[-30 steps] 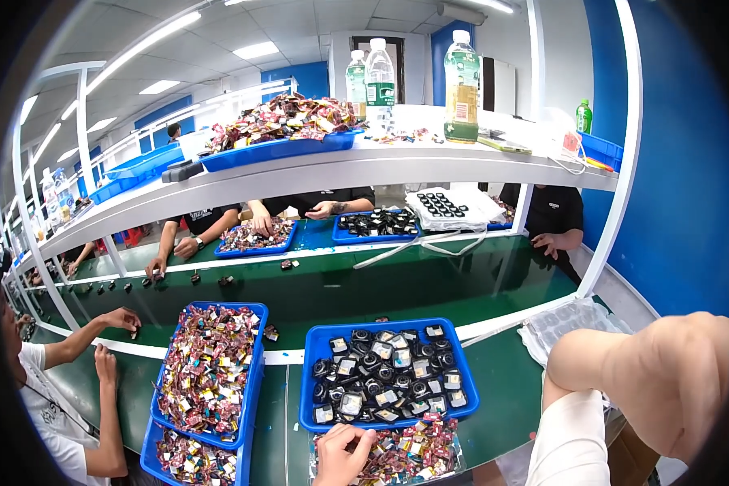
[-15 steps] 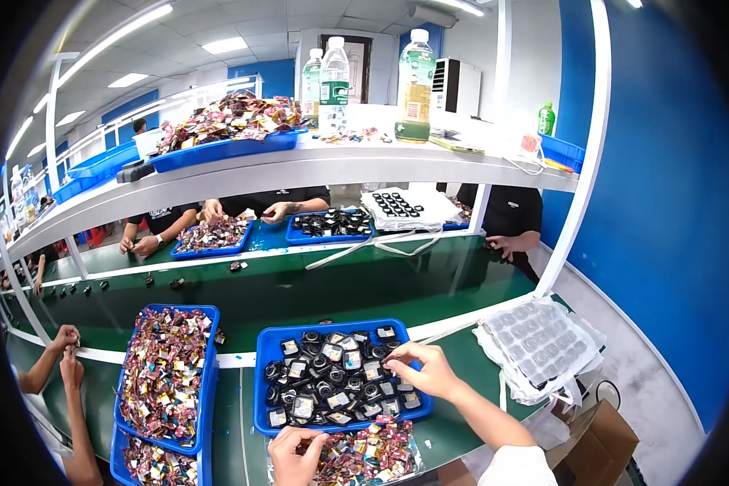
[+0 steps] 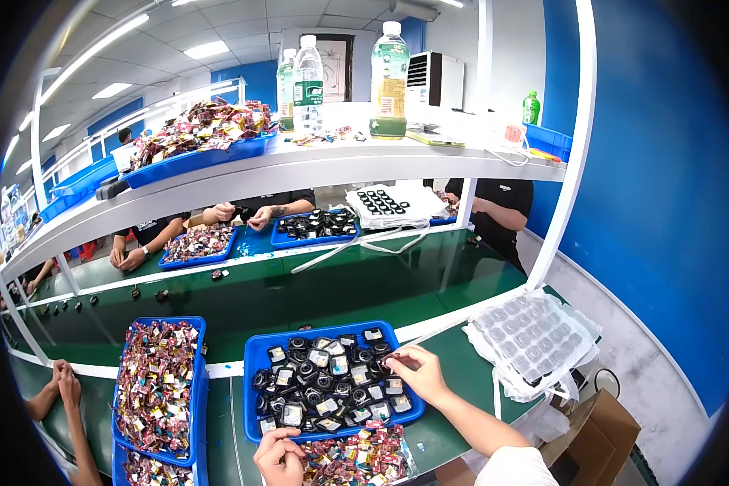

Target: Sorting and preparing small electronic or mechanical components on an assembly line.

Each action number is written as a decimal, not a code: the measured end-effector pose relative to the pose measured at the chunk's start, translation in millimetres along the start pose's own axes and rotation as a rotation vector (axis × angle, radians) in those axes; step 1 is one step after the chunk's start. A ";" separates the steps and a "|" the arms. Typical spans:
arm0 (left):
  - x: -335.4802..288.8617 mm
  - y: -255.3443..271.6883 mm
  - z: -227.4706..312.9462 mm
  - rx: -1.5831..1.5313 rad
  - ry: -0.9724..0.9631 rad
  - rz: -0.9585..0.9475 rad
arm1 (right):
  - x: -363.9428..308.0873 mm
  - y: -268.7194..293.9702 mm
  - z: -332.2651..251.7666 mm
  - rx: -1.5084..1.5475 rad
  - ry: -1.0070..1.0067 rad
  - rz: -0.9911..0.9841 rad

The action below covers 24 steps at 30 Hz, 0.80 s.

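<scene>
A blue tray (image 3: 251,356) full of small black housings (image 3: 324,381), some with pale square faces and some with round rings, stands before me. My right hand (image 3: 417,374) is over its right side, thumb and fingers pinched together. Whatever lies between those fingertips is too small to make out. At the tray's near left corner is my left hand (image 3: 280,458), its fingers curled; I cannot see what they hold, if anything. Beside it, against the tray's near edge, a heap of small red, yellow and white pieces (image 3: 356,458) lies on clear plastic.
Stacked blue bins (image 3: 198,389) of similar colourful pieces stand left, near a co-worker's hands (image 3: 66,385). White moulded trays (image 3: 533,340) lie right, above an open cardboard box (image 3: 595,441). A white shelf (image 3: 340,162) with bottles crosses ahead; other people work beyond the green belt (image 3: 340,287).
The view has shifted slightly, so most things sit further left. My left hand's fingers have curled in more. My right hand stays pinched over the tray's right side.
</scene>
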State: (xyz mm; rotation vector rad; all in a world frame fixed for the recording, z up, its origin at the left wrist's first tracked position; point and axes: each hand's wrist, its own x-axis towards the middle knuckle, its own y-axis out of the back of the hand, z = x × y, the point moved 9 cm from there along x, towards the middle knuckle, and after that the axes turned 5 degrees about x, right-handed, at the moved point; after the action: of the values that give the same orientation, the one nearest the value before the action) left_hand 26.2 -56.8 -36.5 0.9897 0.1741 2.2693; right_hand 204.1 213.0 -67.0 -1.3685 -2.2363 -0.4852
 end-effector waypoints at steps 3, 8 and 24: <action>-2.1 0.0 -6.2 -0.027 0.053 0.002 | 21.4 16.2 -55.5 -0.393 0.339 0.137; -7.3 -2.5 -26.5 -0.040 0.073 0.054 | 87.0 17.0 -180.7 -0.303 0.773 0.381; -5.0 4.0 -19.2 -0.071 0.043 0.032 | 210.5 -47.5 -238.0 -0.831 0.837 0.378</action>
State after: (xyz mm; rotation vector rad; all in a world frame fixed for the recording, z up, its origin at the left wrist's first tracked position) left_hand 13.3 -60.5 -51.6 0.9134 0.0953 2.3104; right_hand 128.5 221.3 245.2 -1.4846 -1.0736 -1.5955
